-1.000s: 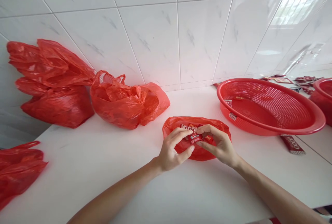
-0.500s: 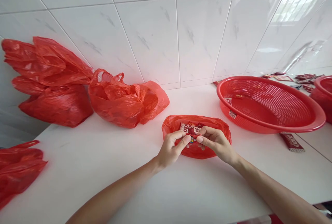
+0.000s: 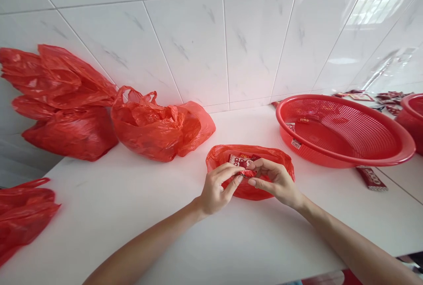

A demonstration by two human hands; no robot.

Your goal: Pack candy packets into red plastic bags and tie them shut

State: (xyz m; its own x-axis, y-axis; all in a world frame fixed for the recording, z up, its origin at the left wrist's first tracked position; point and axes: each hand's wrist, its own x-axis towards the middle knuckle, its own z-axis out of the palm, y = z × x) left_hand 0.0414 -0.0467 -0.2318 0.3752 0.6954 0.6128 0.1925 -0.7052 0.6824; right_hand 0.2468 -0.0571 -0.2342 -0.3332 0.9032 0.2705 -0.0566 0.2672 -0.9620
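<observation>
Both hands meet over an open red plastic bag on the white table. My left hand pinches the left end of a small red wrapped sweet between thumb and fingers. At its right end, the curled fingers and thumb of my right hand close loosely around the sweet. Beneath them, inside the bag, lies a dark red and white printed packet, partly covered by my fingers. The rest of the bag's contents is hidden.
Filled red bags stand along the tiled wall at the left, with another red bag at the near left edge. To the right is a red perforated basket with a few small packets inside. A dark red packet lies beside it.
My fingers have turned the sweet, so its colourful printed side no longer shows and its red side does. The right thumb and index finger have moved slightly apart. The bags and basket stay put.
</observation>
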